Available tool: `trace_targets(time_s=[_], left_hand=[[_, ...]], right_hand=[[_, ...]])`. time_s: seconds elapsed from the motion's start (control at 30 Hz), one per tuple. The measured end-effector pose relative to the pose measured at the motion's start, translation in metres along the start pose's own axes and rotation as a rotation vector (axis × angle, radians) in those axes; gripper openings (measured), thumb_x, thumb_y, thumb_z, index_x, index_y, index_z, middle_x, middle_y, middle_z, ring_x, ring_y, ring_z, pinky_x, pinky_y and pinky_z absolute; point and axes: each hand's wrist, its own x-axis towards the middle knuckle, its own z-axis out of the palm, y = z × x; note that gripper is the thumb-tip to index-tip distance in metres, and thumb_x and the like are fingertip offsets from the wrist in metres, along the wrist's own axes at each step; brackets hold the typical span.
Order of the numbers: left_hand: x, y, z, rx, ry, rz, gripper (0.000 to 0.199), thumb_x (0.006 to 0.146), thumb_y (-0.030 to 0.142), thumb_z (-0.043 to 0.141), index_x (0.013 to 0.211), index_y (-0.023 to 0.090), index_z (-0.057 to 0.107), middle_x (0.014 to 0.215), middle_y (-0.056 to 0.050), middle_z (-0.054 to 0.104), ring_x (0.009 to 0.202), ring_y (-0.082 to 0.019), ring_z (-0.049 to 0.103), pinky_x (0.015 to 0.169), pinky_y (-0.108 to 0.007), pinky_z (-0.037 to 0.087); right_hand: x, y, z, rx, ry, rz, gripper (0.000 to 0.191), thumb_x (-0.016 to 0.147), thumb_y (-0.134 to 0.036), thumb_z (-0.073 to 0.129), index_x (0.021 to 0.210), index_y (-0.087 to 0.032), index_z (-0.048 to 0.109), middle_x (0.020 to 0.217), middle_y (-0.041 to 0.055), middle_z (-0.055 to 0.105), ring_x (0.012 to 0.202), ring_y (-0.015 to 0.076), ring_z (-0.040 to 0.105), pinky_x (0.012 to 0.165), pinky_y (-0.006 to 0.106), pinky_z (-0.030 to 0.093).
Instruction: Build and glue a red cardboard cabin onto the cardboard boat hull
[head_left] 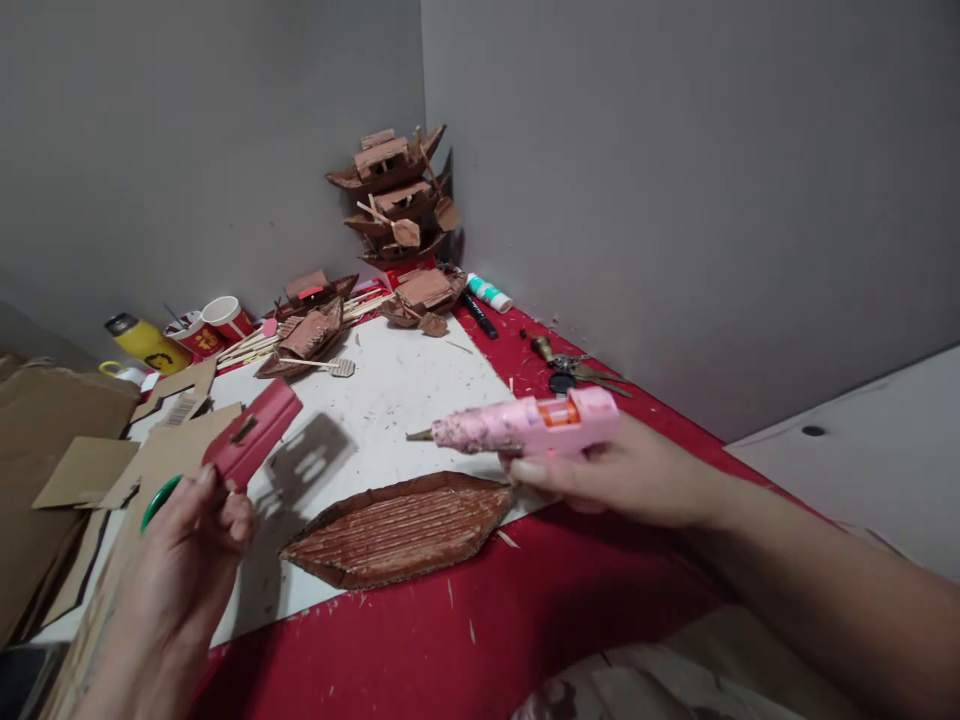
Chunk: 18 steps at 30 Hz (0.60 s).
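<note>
Raised above the white board, my left hand pinches a small reddish-brown cabin piece with a cut-out in its side. My right hand is wrapped round a pink hot glue gun; its metal nozzle points left, above the board. Between and below the hands lies a brown model boat hull with a ribbed floor, resting on the board's front edge. Neither hand touches the hull. A green ring handle shows just behind my left hand.
Stacked model boats stand in the far corner, with more boats and sticks before them. Paper cups and a yellow bottle sit back left. Cardboard crowds the left. Keys, a marker and a glue stick lie right.
</note>
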Motion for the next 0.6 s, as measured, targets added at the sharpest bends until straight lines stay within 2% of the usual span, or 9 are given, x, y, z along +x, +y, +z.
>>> trace_targets(time_s=[0.07,0.1,0.17,0.23,0.33,0.43,0.53,0.6], left_hand=[[0.015,-0.002,0.005,-0.025,-0.050,-0.045,0.011,0.081,0.013,0.061,0.071,0.015,0.058,0.063,0.005,0.055,0.047,-0.005,0.056,0.040,-0.013,0.044],[0.020,-0.004,0.007,-0.027,-0.094,-0.068,0.007,0.079,0.011,0.062,0.074,0.015,0.060,0.065,0.004,0.058,0.050,-0.007,0.060,0.041,-0.014,0.045],[0.026,-0.008,0.011,0.038,-0.172,-0.112,0.005,0.078,0.011,0.065,0.081,0.014,0.063,0.070,0.001,0.064,0.057,-0.012,0.067,0.042,-0.016,0.048],[0.027,-0.012,0.013,0.120,-0.221,-0.148,0.012,0.076,0.013,0.068,0.087,0.013,0.064,0.072,-0.003,0.068,0.063,-0.017,0.071,0.046,-0.019,0.051],[0.023,-0.016,0.011,0.231,-0.192,-0.139,0.026,0.071,0.020,0.075,0.094,0.011,0.065,0.082,-0.009,0.073,0.066,-0.020,0.072,0.052,-0.023,0.054],[0.018,-0.020,0.006,0.380,-0.205,-0.061,0.035,0.067,0.033,0.080,0.092,0.011,0.071,0.080,-0.010,0.074,0.059,-0.015,0.067,0.051,-0.020,0.050],[0.012,-0.022,0.003,0.510,-0.360,-0.011,0.037,0.067,0.043,0.079,0.087,0.013,0.074,0.068,-0.006,0.071,0.056,-0.014,0.060,0.049,-0.020,0.047],[0.008,-0.023,0.005,0.563,-0.506,-0.025,0.033,0.068,0.045,0.077,0.084,0.016,0.076,0.072,-0.007,0.072,0.061,-0.016,0.062,0.054,-0.023,0.049]], right_hand=[[-0.002,-0.006,0.007,-0.120,-0.097,-0.093,0.031,0.089,-0.037,0.058,0.114,-0.023,0.069,0.102,0.0076,0.071,0.096,0.0218,0.065,0.077,0.031,0.052],[-0.003,-0.007,0.011,-0.192,-0.132,-0.113,0.030,0.090,-0.035,0.056,0.114,-0.022,0.068,0.103,0.0082,0.070,0.096,0.0215,0.064,0.079,0.031,0.050],[-0.003,-0.006,0.017,-0.368,-0.167,-0.119,0.023,0.089,-0.034,0.056,0.098,-0.018,0.070,0.086,0.0072,0.069,0.077,0.0177,0.063,0.068,0.027,0.048],[-0.003,-0.001,0.023,-0.548,-0.173,-0.123,0.021,0.087,-0.034,0.056,0.082,-0.017,0.066,0.070,0.0035,0.063,0.061,0.0137,0.054,0.058,0.025,0.041],[-0.001,0.005,0.029,-0.726,-0.167,-0.157,0.021,0.088,-0.035,0.055,0.076,-0.018,0.060,0.066,0.0019,0.060,0.058,0.0126,0.050,0.057,0.025,0.036],[0.001,0.005,0.033,-0.828,-0.191,-0.183,0.017,0.086,-0.031,0.054,0.075,-0.020,0.057,0.064,0.0016,0.059,0.054,0.0130,0.048,0.053,0.026,0.030],[0.002,0.000,0.036,-0.850,-0.213,-0.194,0.011,0.082,-0.028,0.056,0.074,-0.021,0.057,0.061,0.0014,0.059,0.051,0.0134,0.046,0.050,0.028,0.027],[0.003,-0.002,0.037,-0.857,-0.214,-0.197,0.009,0.079,-0.027,0.057,0.072,-0.021,0.056,0.059,0.0011,0.058,0.049,0.0130,0.045,0.050,0.028,0.026]])
